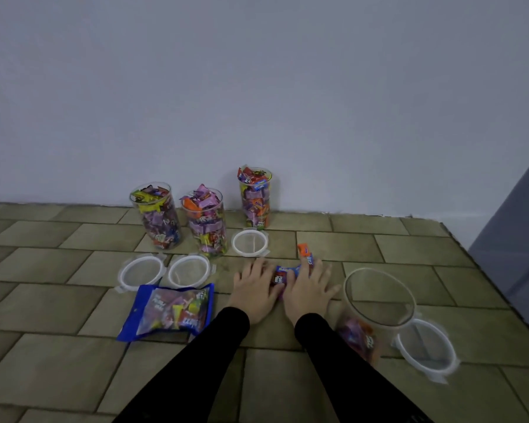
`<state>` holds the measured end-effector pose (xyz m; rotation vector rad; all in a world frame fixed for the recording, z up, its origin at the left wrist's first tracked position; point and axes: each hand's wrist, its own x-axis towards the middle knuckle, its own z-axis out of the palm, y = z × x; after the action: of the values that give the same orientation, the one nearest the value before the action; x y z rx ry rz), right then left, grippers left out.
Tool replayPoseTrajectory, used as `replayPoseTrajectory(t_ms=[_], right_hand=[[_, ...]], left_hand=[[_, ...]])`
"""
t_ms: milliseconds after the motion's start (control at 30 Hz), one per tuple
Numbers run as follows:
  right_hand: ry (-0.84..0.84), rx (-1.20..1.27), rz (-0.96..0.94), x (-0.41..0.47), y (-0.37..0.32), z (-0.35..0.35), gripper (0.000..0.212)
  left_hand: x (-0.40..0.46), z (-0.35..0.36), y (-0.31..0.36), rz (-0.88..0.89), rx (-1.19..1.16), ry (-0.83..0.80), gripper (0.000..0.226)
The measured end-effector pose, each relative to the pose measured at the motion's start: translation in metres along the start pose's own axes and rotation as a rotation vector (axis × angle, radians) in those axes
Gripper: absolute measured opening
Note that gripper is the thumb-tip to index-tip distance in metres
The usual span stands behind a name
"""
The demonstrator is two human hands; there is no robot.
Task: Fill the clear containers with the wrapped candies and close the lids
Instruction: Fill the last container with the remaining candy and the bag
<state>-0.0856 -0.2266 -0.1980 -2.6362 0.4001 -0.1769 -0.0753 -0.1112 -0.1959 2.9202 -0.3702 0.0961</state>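
My left hand (252,290) and my right hand (307,286) lie side by side, palms down, over a small heap of wrapped candies (283,274) on the tiled surface. Both press on the heap with fairly straight fingers. An orange candy (303,249) pokes out beyond my right fingertips. A clear container (379,303) stands just right of my right hand, open, with a few candies at its bottom. Its white-rimmed lid (426,348) lies beside it. Three full containers, the left (156,215), the middle (206,222) and the right (255,198), stand open near the wall.
Three white-rimmed lids lie in front of the full containers: the left lid (141,271), the middle lid (190,270) and the far lid (250,242). A blue candy bag (170,311) lies left of my left hand. A wall rises behind; the surface's edge runs at right.
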Motion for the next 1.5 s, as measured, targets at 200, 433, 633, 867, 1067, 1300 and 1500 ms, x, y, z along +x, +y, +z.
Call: replayPoseTrajectory(t_ms=[200, 433, 633, 867, 1067, 1300, 1500], right_hand=[[-0.026, -0.168, -0.052, 0.022, -0.009, 0.005, 0.054], [0.083, -0.219, -0.055, 0.035, -0.018, 0.016, 0.030], [0.100, -0.141, -0.117, 0.035, -0.015, 0.020, 0.029], [0.034, -0.223, -0.192, 0.032, -0.017, 0.017, 0.041], [0.021, -0.078, -0.148, 0.020, -0.031, 0.001, 0.043], [0.131, 0.267, -0.187, 0.007, -0.060, -0.035, 0.043], [0.299, 0.659, -0.308, -0.001, -0.089, -0.094, 0.038]], left_hand=[[0.016, 0.008, -0.007, 0.053, 0.000, -0.040, 0.071], [0.037, 0.011, -0.015, 0.060, -0.108, -0.049, 0.031], [0.049, 0.006, -0.018, -0.008, -0.214, -0.142, 0.036], [0.042, -0.007, -0.020, -0.061, -0.354, -0.209, 0.018], [0.026, -0.020, -0.026, -0.162, -0.610, -0.198, 0.021], [0.010, -0.044, -0.008, -0.263, -0.806, 0.110, 0.016], [0.017, -0.073, 0.010, -0.268, -1.058, 0.310, 0.021]])
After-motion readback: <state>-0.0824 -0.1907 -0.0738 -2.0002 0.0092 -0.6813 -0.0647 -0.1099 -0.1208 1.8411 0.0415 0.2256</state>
